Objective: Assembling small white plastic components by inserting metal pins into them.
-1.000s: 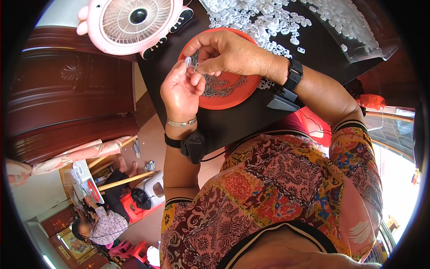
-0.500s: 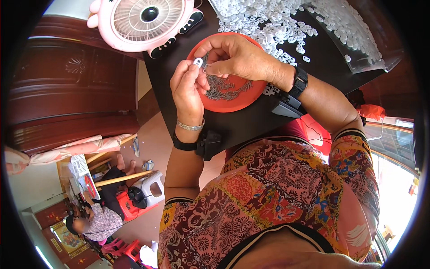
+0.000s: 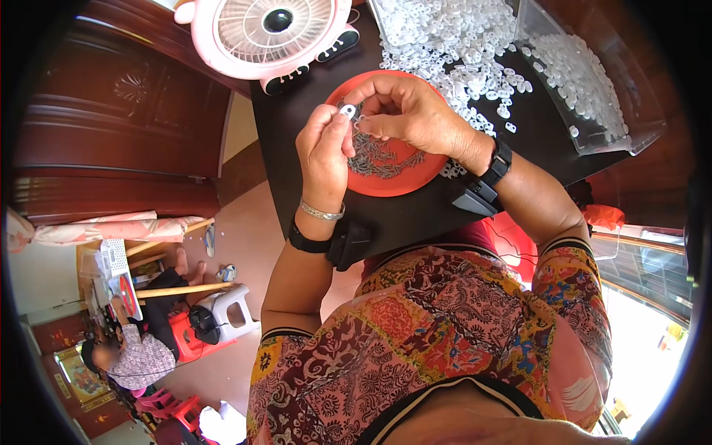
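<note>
Between the thumb and forefinger of my left hand (image 3: 325,159) is a small white oval plastic piece (image 3: 348,111) with a dark hole in it. Close beside it, my right hand (image 3: 419,122) has its thumb and fingers bent together in a pinch. Whatever sits at those fingertips is too small to name. Both hands are above a round red plate (image 3: 382,190), which holds many small grey screws (image 3: 380,162). My fingers cover part of the plate.
Loose white plastic pieces (image 3: 475,63) are heaped on the black table (image 3: 297,170) beyond the plate. A clear bin (image 3: 623,144) with more stands at the right. A pink fan (image 3: 274,30) stands far left. Another person (image 3: 144,356) sits on the left.
The whole view has shifted a little, with the table lower and further right in it. My hands keep nearly the same pose over the plate, the white piece still in my left fingers.
</note>
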Tool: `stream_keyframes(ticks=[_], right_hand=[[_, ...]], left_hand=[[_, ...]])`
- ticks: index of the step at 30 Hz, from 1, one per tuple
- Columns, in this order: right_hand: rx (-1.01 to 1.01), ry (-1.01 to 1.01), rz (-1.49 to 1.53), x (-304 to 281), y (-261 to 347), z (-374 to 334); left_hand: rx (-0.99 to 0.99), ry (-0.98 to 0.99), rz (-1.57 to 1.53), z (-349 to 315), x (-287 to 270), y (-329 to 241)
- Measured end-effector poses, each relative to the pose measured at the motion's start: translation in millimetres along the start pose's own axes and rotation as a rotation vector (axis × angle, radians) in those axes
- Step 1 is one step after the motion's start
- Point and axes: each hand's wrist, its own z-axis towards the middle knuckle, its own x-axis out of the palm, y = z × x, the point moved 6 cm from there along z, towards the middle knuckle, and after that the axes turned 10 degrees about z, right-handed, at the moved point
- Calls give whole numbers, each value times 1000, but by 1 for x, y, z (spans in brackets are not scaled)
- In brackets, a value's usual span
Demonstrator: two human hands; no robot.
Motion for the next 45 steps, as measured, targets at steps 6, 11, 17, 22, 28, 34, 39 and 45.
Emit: stream_keyframes(ticks=[6,11,17,22,28,34,39,45], right_hand=[[5,-2,23,0,0,0],[-8,-7,18,0,0,0],[-19,10,28,-1,-2,0],[-50,-5,-20,-1,-2,0],[-20,-4,-5,0,-2,-1],[-27,0,-4,2,0,-2],[-37,14,2,1,1,-2],[-76,30,-46,1,9,-2]], left_hand=[[3,11,-12,1,0,1],[-1,24,-1,1,0,1],[-2,22,4,1,1,0],[-19,30,-18,1,1,0],[-17,41,61,0,0,-1],[-12,54,81,-1,1,-4],[7,69,0,-1,1,-5],[49,23,18,-1,-1,-9]])
